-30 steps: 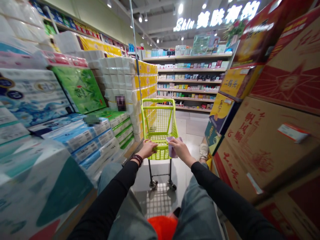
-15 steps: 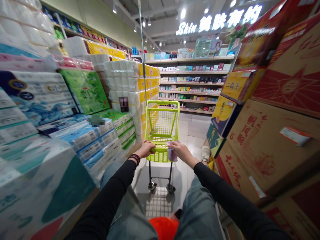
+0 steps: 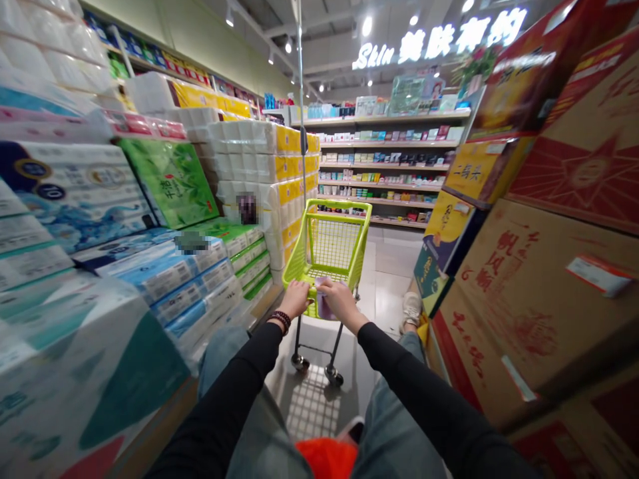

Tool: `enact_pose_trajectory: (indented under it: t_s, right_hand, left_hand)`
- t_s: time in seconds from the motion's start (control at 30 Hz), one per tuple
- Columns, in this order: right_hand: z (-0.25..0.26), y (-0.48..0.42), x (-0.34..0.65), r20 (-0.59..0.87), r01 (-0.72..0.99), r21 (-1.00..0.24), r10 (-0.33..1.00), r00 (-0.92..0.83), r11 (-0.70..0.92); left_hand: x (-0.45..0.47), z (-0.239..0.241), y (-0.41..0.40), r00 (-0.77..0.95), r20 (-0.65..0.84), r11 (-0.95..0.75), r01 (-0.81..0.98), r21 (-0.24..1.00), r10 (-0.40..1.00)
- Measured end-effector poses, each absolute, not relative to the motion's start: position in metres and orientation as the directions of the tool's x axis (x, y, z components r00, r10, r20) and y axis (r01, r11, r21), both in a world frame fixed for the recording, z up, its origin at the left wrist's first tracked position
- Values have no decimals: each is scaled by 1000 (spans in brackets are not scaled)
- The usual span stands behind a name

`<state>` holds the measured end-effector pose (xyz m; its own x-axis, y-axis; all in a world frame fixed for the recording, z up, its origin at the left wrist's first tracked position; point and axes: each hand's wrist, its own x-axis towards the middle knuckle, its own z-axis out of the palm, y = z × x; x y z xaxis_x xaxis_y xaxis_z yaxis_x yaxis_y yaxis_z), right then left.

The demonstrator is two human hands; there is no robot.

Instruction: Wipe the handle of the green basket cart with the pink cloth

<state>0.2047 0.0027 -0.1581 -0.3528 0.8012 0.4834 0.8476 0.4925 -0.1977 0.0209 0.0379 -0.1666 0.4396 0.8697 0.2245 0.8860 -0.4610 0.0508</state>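
A lime-green shopping cart [image 3: 339,229] with a mesh basket stands in front of me, turned a little to the right. My left hand [image 3: 296,297] is closed around the left part of its handle; dark beads circle that wrist. Close beside it, my right hand [image 3: 340,299] pinches a thin light-purple cloth [image 3: 325,307] against the handle. The cloth hangs below the fingers, and it hides part of the handle. A tall thin pole [image 3: 303,140] rises at the cart's left side. No goods are visible in the basket.
Packs of toilet rolls [image 3: 244,159] and tissue packs [image 3: 174,266] are stacked on the left. Cardboard boxes [image 3: 539,279] line the right side. Cosmetics shelves [image 3: 384,143] stand across the far end. Someone's shoe [image 3: 411,310] shows near the right boxes.
The cart has turned, its far end swinging right. My right hand has moved left along with the cloth, nearer to my left hand, which has shifted slightly and stays on the handle.
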Motion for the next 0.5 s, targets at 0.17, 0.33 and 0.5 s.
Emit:
enact_pose_trajectory:
  t_s: [0.17, 0.33, 0.5]
  right_hand:
    - [-161, 6, 220, 521, 772, -175, 723, -454, 611]
    - [-153, -1, 271, 491, 725, -71, 657, -572, 685]
    - [-155, -5, 246, 476, 757, -70, 689, -546, 649]
  left_hand:
    - [9, -157, 45, 457, 189, -477, 875, 79, 869]
    - [1, -156, 45, 470, 176, -487, 872, 61, 865]
    - [4, -156, 44, 451, 152, -464, 884, 64, 880]
